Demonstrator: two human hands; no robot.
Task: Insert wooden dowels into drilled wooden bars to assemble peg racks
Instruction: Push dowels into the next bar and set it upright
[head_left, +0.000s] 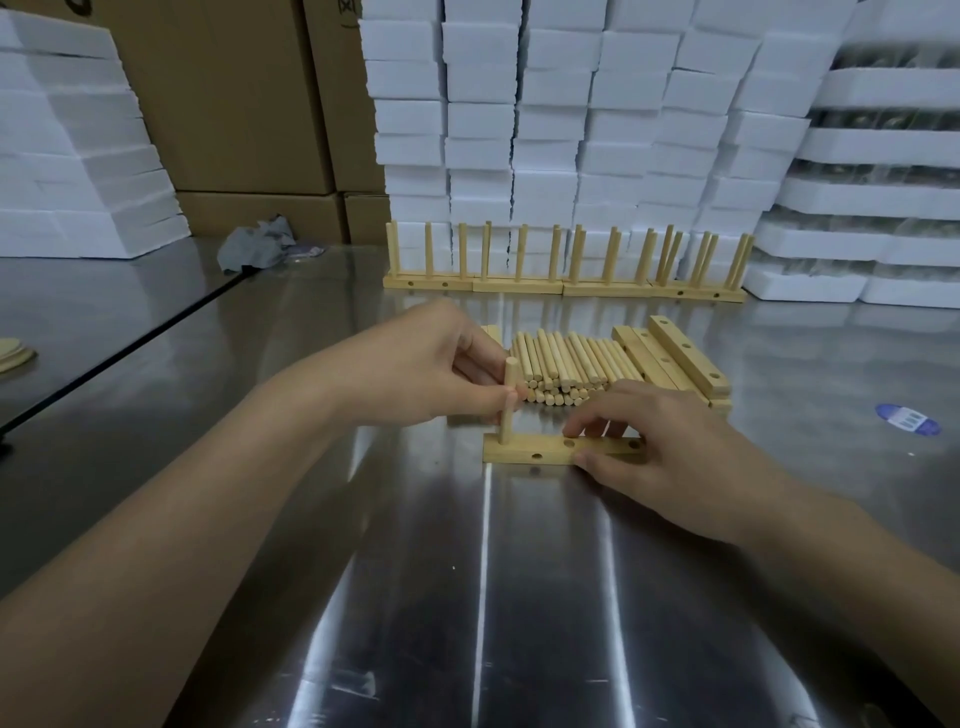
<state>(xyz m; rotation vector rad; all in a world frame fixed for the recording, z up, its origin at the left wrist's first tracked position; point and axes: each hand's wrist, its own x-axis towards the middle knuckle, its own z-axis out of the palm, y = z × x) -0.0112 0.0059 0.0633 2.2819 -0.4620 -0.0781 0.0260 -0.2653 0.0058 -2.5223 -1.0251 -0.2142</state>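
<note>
A drilled wooden bar lies flat on the steel table in front of me. One dowel stands upright in its leftmost hole, pinched by my left hand near its middle. My right hand presses the right end of the bar down, fingers over its top and thumb on its front face. An empty hole shows on top of the bar beside my right fingers. Just behind lies a pile of loose dowels, and right of it a stack of drilled bars.
Finished peg racks stand in a row at the back of the steel table. Behind them rise stacks of white foam blocks and cardboard boxes. A grey rag lies back left, a blue sticker at right.
</note>
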